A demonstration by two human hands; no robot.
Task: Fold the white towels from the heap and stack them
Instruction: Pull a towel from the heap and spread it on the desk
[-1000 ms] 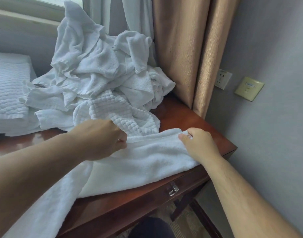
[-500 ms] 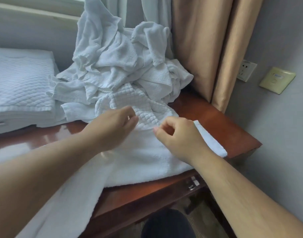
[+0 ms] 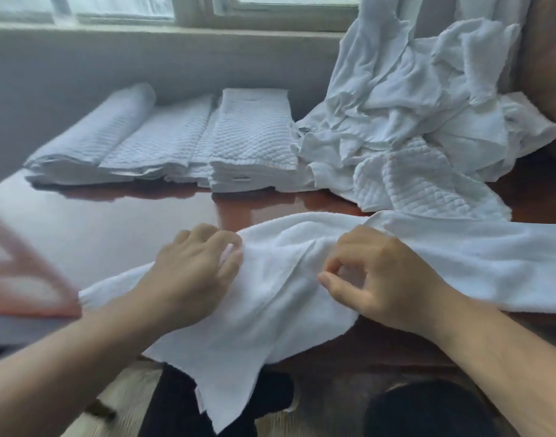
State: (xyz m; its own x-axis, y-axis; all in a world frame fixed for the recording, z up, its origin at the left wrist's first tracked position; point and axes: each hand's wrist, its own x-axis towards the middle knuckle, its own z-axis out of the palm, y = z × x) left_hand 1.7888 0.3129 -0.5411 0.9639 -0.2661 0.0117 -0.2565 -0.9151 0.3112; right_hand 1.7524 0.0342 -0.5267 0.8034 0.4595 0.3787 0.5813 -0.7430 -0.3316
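Towel (image 3: 478, 263) in left hand (image 3: 191, 269), right hand (image 3: 380, 279)

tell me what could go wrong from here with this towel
The white towel hangs off the table edge below the left hand, so it might slide to the floor. It is bunched between that hand and the right hand, so a fold now could set creases. Its far edge lies right by the heap; tugging may drag that along.

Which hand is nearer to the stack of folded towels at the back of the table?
Left. The left hand grips the towel directly in front of the stack of folded towels; the right hand pinches the same towel farther to the right.
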